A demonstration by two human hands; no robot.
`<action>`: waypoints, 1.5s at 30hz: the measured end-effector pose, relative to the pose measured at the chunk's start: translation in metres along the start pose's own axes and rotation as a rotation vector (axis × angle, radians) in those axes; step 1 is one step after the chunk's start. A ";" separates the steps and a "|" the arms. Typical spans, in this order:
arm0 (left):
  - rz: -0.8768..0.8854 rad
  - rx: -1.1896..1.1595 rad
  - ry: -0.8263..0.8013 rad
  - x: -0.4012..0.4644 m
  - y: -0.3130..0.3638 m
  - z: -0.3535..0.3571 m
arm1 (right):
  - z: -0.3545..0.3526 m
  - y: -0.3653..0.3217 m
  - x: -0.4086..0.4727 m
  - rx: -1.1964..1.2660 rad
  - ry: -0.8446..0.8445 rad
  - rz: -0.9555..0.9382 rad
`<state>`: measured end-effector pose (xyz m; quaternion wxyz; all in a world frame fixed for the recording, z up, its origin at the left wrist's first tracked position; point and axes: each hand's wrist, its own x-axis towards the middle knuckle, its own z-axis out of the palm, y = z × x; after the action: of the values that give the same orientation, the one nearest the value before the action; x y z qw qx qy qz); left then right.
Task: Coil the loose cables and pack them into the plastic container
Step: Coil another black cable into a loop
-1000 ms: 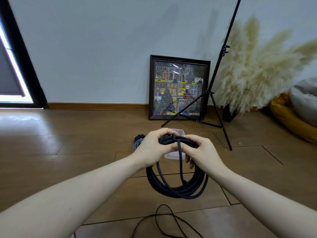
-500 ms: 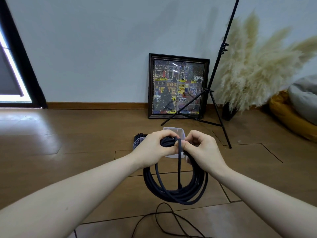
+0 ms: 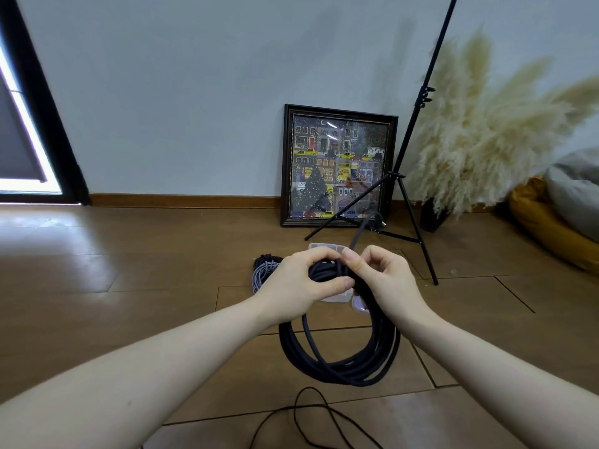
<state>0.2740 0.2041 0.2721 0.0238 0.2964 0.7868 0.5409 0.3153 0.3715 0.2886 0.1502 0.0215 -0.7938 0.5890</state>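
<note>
A thick black cable coil (image 3: 340, 361) hangs in the air in front of me. My left hand (image 3: 301, 283) grips the top of the coil's loops. My right hand (image 3: 382, 280) pinches the cable's free end against the bundle; that end (image 3: 363, 230) sticks up and away, blurred. Behind my hands the clear plastic container (image 3: 327, 247) lies on the floor, mostly hidden. A second coil, grey and black (image 3: 264, 270), rests on the floor left of the container. A thin loose black cable (image 3: 308, 413) lies on the floor near me.
A framed picture (image 3: 338, 166) leans on the wall. A black tripod stand (image 3: 411, 202) spreads its legs right of the container. Pampas grass in a dark vase (image 3: 434, 212) and a yellow-and-grey cushion (image 3: 557, 222) are at the far right. A dark door frame (image 3: 42, 108) stands left.
The cable's free end, hanging down through the coil before, now points up past my right hand. Both hands stayed at the top of the coil.
</note>
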 end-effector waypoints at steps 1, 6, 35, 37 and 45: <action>0.004 -0.007 0.001 0.000 0.000 0.001 | 0.000 -0.001 0.000 0.012 -0.005 0.002; 0.009 -0.025 -0.008 0.000 0.000 0.003 | -0.003 -0.001 0.002 0.026 -0.026 -0.007; 0.029 0.263 -0.084 -0.001 0.011 0.000 | -0.005 -0.002 -0.003 -0.015 -0.099 0.099; 0.063 0.286 -0.051 -0.001 0.011 0.001 | -0.004 -0.002 -0.003 -0.012 -0.098 0.081; 0.077 0.201 0.017 -0.003 0.006 0.007 | -0.006 -0.005 -0.001 0.034 -0.084 0.085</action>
<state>0.2814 0.2104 0.2736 -0.0335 0.3228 0.8253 0.4621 0.3184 0.3758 0.2946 0.0913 0.0152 -0.7893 0.6070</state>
